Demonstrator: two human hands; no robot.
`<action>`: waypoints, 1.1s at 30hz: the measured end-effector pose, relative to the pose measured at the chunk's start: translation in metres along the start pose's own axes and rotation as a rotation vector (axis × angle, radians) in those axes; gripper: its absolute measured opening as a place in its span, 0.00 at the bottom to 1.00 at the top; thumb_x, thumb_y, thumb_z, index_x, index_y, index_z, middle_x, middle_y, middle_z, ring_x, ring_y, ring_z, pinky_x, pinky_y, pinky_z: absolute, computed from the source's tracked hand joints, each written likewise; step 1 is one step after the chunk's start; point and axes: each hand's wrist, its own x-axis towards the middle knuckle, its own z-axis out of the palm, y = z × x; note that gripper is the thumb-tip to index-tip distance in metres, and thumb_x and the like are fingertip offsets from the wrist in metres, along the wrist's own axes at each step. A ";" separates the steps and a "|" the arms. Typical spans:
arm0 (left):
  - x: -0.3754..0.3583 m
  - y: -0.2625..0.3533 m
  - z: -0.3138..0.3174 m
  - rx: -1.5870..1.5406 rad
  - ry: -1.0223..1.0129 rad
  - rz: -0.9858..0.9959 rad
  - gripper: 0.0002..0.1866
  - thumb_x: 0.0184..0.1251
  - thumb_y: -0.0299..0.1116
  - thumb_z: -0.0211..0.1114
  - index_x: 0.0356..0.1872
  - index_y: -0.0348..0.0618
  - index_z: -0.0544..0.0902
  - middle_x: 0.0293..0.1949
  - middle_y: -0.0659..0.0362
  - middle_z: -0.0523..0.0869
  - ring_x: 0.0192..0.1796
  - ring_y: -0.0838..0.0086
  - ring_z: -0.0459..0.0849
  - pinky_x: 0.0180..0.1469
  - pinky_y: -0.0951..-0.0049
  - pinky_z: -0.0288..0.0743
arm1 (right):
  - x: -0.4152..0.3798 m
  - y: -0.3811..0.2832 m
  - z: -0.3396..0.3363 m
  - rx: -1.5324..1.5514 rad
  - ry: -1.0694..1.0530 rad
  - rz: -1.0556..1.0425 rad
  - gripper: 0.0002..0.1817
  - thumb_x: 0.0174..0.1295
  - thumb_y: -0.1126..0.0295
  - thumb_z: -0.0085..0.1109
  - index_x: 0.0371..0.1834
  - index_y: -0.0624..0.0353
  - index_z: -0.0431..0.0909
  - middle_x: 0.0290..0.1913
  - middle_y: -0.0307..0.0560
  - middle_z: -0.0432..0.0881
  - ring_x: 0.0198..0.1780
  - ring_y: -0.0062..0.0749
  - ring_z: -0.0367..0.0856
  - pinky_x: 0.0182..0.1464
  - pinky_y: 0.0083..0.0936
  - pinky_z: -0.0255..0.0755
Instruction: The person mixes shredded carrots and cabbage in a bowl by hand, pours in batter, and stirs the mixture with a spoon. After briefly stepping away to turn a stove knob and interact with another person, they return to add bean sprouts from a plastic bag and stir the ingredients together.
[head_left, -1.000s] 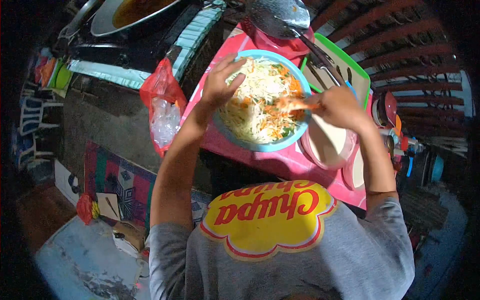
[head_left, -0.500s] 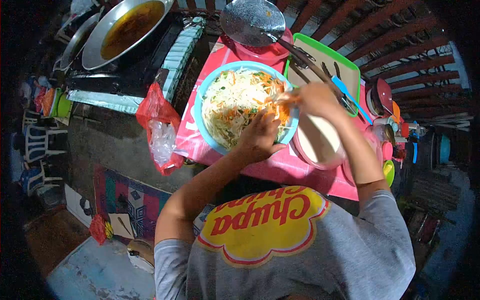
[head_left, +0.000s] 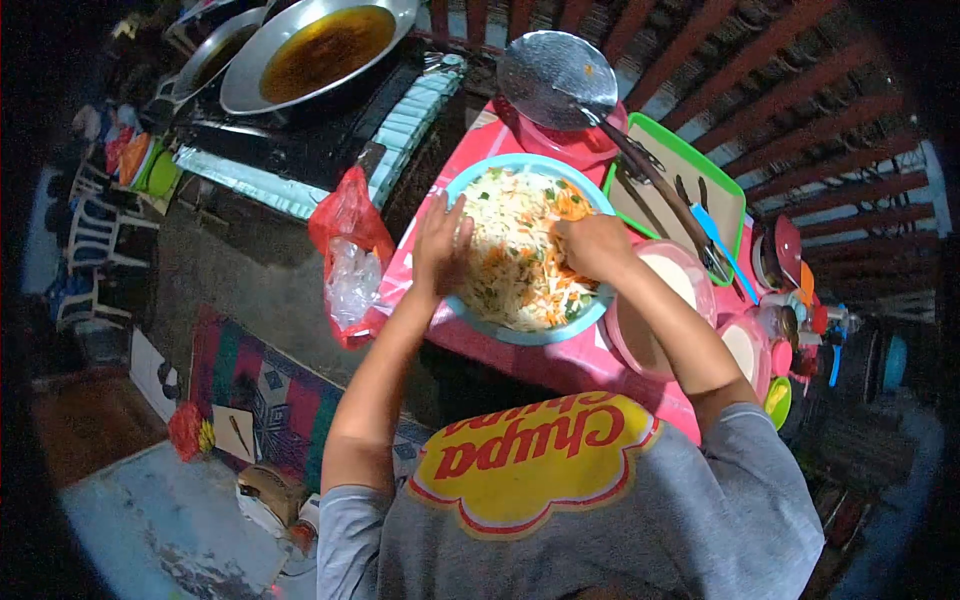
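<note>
A light-blue bowl [head_left: 530, 335] stands on the pink-covered table, full of shredded vegetables [head_left: 515, 235]: pale shreds like cabbage, orange carrot strips and green bits. My left hand [head_left: 440, 245] lies at the bowl's left rim, fingers stretched out and holding nothing. Inside the right part of the bowl, my right hand [head_left: 597, 247] is curled, knuckles up, against the shredded vegetables. Its fingertips are hidden in the shreds.
A pan of brown oil [head_left: 325, 55] sits on the stove at upper left. Behind the bowl is a metal skimmer [head_left: 558, 80]. A green-rimmed tray [head_left: 690, 165] with utensils and a pink tub of white contents [head_left: 668, 270] stand to the right. A red plastic bag [head_left: 350, 215] hangs at left.
My left hand has moved from the bowl's front to its left rim. My right hand has come down into the shredded vegetables. The carrot strips are more spread through the mix, and the view has shifted.
</note>
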 end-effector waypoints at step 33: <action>-0.003 0.016 -0.001 -0.154 0.019 -0.088 0.36 0.69 0.54 0.26 0.60 0.29 0.62 0.56 0.34 0.66 0.62 0.44 0.61 0.64 0.54 0.50 | 0.052 -0.017 -0.009 0.106 0.144 -0.075 0.17 0.49 0.62 0.58 0.45 0.49 0.78 0.23 0.50 0.80 0.26 0.46 0.79 0.29 0.38 0.72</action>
